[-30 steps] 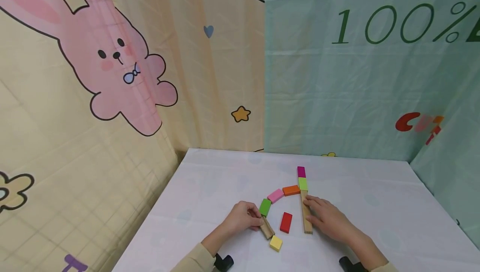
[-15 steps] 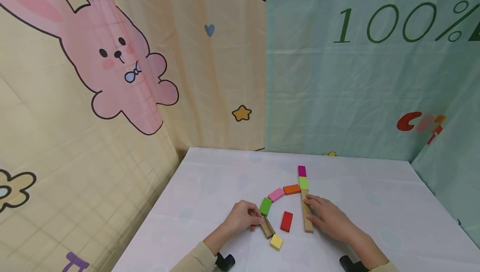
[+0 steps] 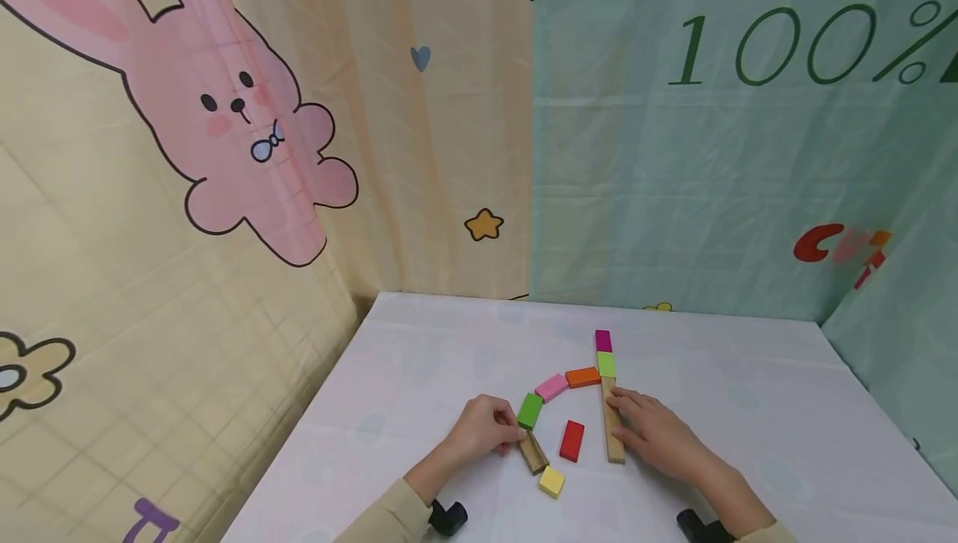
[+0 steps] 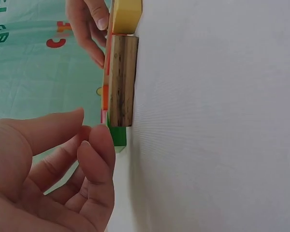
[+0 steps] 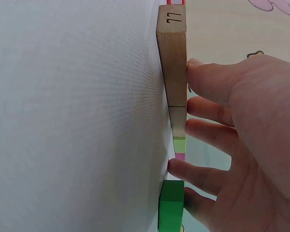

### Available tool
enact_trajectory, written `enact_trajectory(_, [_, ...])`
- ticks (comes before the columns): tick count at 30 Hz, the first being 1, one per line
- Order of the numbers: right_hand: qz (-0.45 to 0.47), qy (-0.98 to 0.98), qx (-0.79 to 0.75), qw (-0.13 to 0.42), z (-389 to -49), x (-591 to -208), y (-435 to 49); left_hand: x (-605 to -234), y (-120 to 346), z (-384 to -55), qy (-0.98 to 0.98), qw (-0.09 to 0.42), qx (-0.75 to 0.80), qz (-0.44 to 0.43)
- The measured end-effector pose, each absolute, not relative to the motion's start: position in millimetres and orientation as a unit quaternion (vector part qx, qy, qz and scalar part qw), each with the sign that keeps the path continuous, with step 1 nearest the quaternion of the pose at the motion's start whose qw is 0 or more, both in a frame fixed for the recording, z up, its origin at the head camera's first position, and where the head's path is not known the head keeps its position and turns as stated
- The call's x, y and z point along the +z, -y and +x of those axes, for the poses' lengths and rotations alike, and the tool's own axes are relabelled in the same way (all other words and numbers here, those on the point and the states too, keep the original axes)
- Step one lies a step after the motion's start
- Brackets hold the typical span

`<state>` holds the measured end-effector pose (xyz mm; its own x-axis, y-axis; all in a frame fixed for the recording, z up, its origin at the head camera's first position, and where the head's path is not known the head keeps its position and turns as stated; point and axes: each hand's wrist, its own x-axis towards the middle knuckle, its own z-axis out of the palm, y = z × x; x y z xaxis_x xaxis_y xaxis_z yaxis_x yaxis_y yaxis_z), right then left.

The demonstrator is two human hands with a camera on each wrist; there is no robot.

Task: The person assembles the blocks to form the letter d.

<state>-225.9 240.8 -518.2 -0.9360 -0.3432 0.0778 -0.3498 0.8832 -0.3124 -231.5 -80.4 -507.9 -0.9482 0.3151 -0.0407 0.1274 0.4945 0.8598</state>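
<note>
Several colored blocks form a curved line on the table. My left hand [image 3: 481, 428], fingers loosely bent, has its fingertips right at the end of a short brown wooden block [image 3: 535, 453] and the green block [image 4: 118, 137]. Nothing shows between its thumb and fingers. My right hand [image 3: 662, 436] touches the right side of a long wooden strip [image 3: 611, 431], thumb and fingertips along it. In the right wrist view a seam crosses the strip [image 5: 174, 72]. Another green block [image 5: 171, 208], hidden in the head view, lies by the little finger.
Pink [image 3: 551, 387] and orange blocks [image 3: 583, 377] join the curve to the strip. Lime [image 3: 606, 364] and magenta blocks [image 3: 603, 341] extend it at the far end. A red block [image 3: 572, 441] lies inside the curve, a yellow block [image 3: 551, 482] at its near end. Printed curtains [image 3: 441, 135] enclose the table.
My left hand has drawn very slightly back and away from the brown block. The right hand and the blocks keep their places, while the head view shifts a little.
</note>
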Motion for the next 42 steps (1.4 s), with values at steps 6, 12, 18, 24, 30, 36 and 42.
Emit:
enact_trajectory(6, [0.177,0.97,0.168,0.01,-225.2,-518.7,-241.2,-499.1,77.7,-234.9,-0.869,0.061,0.47,0.145])
enact_trajectory(12, [0.178,0.97,0.168,0.014,-225.7,-519.1,-241.5,-496.5,68.9,-238.9,-0.872,0.056,0.456,0.167])
enact_trajectory(18, [0.178,0.969,0.17,0.012,-225.9,-519.2,-241.2,-490.3,54.6,-238.3,-0.871,0.066,0.452,0.179])
enact_trajectory(24, [0.175,0.97,0.169,0.01,-226.4,-519.2,-241.1,-480.8,34.7,-236.1,-0.881,0.083,0.421,0.198])
enact_trajectory(30, [0.173,0.97,0.172,0.008,-226.6,-519.6,-240.5,-481.4,18.7,-238.6,-0.898,0.099,0.382,0.194])
enact_trajectory(36, [0.175,0.969,0.174,0.006,-226.7,-519.4,-240.7,-489.1,9.8,-242.0,-0.905,0.114,0.367,0.18])
enact_trajectory(42, [0.178,0.969,0.172,0.009,-226.9,-518.4,-241.7,-495.2,2.9,-245.7,-0.913,0.107,0.343,0.191])
